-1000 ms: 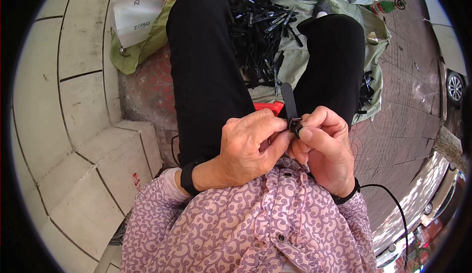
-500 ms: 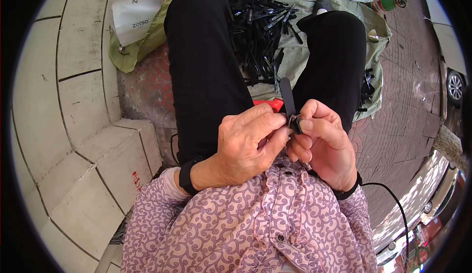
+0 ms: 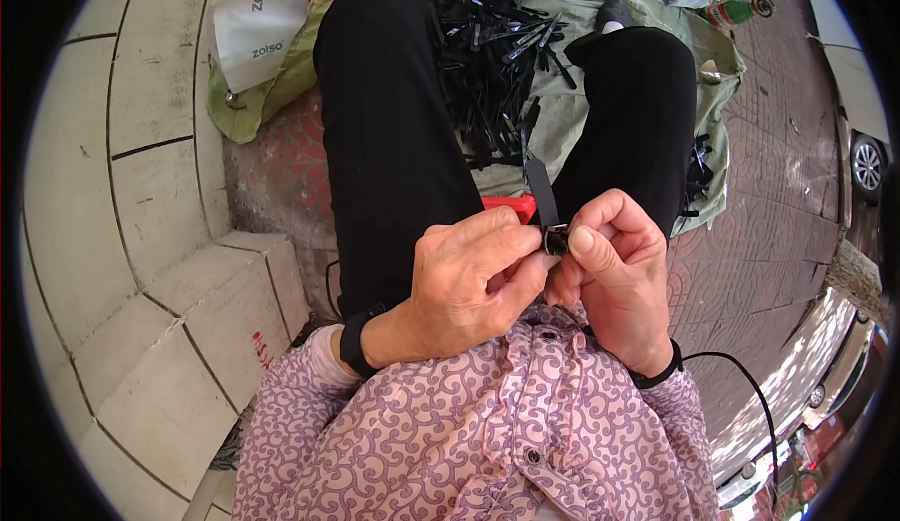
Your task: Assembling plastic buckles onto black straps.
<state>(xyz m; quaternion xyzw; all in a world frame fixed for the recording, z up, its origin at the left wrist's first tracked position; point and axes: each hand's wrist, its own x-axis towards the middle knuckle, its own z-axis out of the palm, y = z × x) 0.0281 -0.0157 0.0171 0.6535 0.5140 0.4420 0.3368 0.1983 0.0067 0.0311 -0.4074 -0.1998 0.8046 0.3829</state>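
Near the centre of the frame, the left hand is pinching a black strap by its lower end, thumb and forefinger closing on it from the left. The strap is standing out from the fingertips toward the top of the frame, and a small shiny black piece is sitting at its lower end, between the two hands. From the right, the right hand is bringing its thumb tip up to the edge of that piece; its forefinger is curling behind, and whether the two are gripping it I cannot tell. A red thing, partly hidden, is showing just above the left hand's fingers. Both hands are hovering over the lap, between a patterned shirt at the bottom of the frame and black trousers running upward. At the upper centre, a pile of dark strips is lying on a pale green sheet. A white bag is resting at the upper left, and a green bottle is lying at the upper right.
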